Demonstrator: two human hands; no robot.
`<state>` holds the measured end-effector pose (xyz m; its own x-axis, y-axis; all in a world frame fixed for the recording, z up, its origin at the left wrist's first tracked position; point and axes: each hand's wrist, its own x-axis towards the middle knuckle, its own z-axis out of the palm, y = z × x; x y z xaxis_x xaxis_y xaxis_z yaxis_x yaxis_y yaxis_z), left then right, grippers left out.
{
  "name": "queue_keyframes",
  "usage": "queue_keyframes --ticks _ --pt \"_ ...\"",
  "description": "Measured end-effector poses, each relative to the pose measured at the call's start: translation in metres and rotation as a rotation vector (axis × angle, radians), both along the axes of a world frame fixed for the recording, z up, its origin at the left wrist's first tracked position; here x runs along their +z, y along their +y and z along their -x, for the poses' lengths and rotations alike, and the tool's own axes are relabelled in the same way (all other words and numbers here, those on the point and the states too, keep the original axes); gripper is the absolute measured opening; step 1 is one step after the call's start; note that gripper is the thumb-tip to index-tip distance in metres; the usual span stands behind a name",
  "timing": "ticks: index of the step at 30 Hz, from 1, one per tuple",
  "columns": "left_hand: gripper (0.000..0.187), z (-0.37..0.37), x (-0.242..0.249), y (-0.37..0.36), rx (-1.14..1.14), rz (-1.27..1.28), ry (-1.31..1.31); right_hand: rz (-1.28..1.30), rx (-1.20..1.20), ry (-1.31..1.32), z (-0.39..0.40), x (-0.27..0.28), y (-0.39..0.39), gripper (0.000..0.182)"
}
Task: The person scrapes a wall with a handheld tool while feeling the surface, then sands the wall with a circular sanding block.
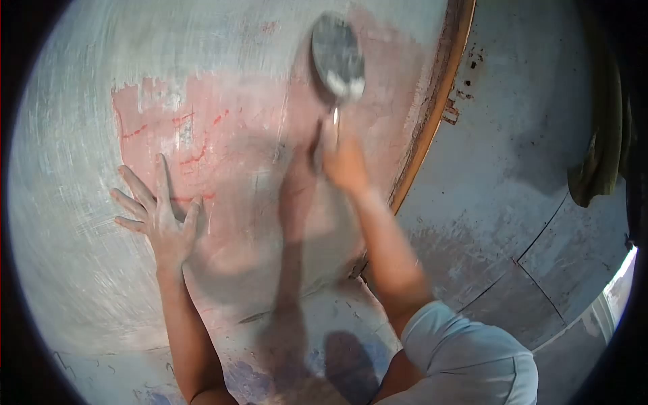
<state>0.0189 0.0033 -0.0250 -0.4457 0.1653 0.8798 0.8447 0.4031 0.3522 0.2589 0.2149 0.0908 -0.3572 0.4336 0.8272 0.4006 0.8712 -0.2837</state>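
Observation:
My right hand (345, 163) is wrapped round the handle of a trowel (336, 50). Its oval grey metal blade points up, with a whitish patch near the handle end, and overlaps the upper part of the wall (250, 115). Lower and to the left, my left hand (165, 223) lies against the same wall, fingers spread and nothing in them. Whitish dust coats those fingers. Between and above the hands, the wall shows a pinkish-red area with darker red streaks, bordered by grey, smeared coating.
A brownish wooden strip (432, 115) runs slanting down along the wall's right edge. Past it stands a grey, stained panel (520, 169) with dark cracks or seams. An olive cloth (597, 135) hangs at the far right. Shadows of my arm and the trowel fall across the wall.

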Motion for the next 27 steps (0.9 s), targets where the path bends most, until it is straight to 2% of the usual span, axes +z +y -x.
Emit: queue_keyframes --ticks 2,4,5,6,7,8,10,11,13,14,16,18,21,22,24,26,27 --pt "0.101 -0.001 0.000 -0.001 -0.010 -0.002 -0.014 -0.358 -0.081 -0.115 -0.001 -0.088 0.021 0.029" --pt "0.101 0.001 0.001 -0.002 -0.013 -0.002 -0.017 0.131 0.202 0.186 -0.006 -0.104 -0.029 0.029" --pt "0.099 0.003 -0.001 -0.002 -0.027 -0.005 -0.002 0.128 0.212 0.193 -0.003 -0.102 -0.022 0.029" --pt "0.097 0.004 -0.002 -0.003 -0.045 0.000 0.011 -0.112 0.141 0.115 -0.003 -0.099 -0.012 0.029" --pt "0.097 0.004 -0.002 -0.005 -0.047 0.007 0.014 -0.348 0.060 0.035 -0.006 -0.096 0.000 0.029" --pt "0.097 0.003 -0.001 -0.005 -0.040 0.012 0.005 -0.291 0.002 -0.032 -0.010 -0.071 0.004 0.031" --pt "0.097 0.002 0.000 -0.001 -0.040 0.008 -0.009 0.106 -0.108 -0.079 -0.008 0.003 -0.009 0.033" --pt "0.098 0.003 -0.001 0.000 -0.027 0.001 -0.005 0.103 -0.112 -0.081 -0.006 0.020 -0.002 0.033" --pt "0.099 0.003 -0.001 0.000 -0.008 -0.011 -0.003 -0.028 -0.022 0.111 0.000 0.042 0.008 0.038" --pt "0.101 0.001 0.000 0.000 0.002 -0.009 -0.002 -0.072 -0.015 0.061 0.001 0.031 0.022 0.040" --pt "0.104 -0.001 0.000 0.001 0.010 -0.015 -0.002 -0.226 -0.130 -0.114 -0.005 -0.019 0.024 0.030" --pt "0.104 -0.001 0.000 0.001 0.022 0.000 -0.003 -0.282 -0.023 -0.004 -0.006 -0.077 0.008 0.031" --pt "0.104 0.001 -0.002 0.000 0.014 0.003 0.011 -0.278 0.117 0.054 -0.011 -0.092 -0.017 0.031" --pt "0.104 0.002 0.000 -0.001 0.015 0.004 0.015 -0.153 0.140 0.077 -0.013 -0.080 -0.013 0.030" --pt "0.103 0.000 0.000 -0.001 0.008 -0.010 0.016 -0.384 -0.181 -0.258 -0.015 -0.036 0.011 0.027" --pt "0.103 0.001 -0.002 0.001 0.013 -0.009 0.016 -0.208 -0.051 -0.151 -0.008 0.031 0.021 0.026" --pt "0.103 0.003 -0.002 0.002 0.027 -0.006 0.020 -0.210 -0.052 -0.156 -0.004 0.053 0.014 0.026"
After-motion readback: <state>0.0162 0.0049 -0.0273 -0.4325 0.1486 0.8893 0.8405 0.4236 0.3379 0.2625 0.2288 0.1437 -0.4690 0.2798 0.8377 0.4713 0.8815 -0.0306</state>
